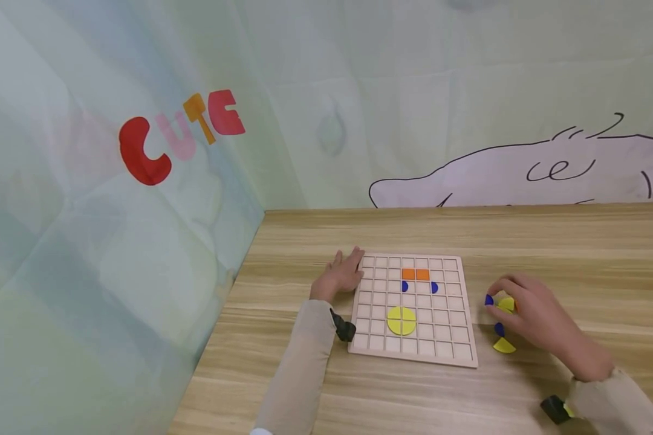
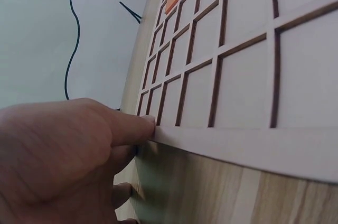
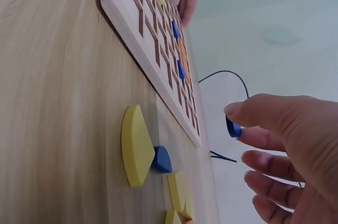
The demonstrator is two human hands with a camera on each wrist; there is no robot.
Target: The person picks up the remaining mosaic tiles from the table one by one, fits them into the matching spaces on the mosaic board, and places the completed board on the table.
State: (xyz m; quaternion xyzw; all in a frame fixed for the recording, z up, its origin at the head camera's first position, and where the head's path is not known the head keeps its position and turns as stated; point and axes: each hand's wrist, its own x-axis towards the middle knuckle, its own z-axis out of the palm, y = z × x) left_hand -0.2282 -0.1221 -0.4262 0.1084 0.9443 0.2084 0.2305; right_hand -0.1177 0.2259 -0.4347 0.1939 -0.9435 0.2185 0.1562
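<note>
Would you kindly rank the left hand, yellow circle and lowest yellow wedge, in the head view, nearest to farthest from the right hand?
1. Lowest yellow wedge, right of the board.
2. Yellow circle, on it.
3. Left hand, at its left edge.

- Saw a brown-lined square grid on the pale board [image 1: 381, 286]
- Found orange squares [image 1: 408, 274], blue half-discs [image 1: 405, 286], a pinched blue piece [image 1: 489, 299]
- Noted a yellow circle [image 1: 395, 313]
- Saw streaky light-brown grain on the counter [image 1: 305, 232]

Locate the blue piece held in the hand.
In the head view, the blue piece is just right of the grid board, pinched by the right hand, just left of a yellow piece.
</note>
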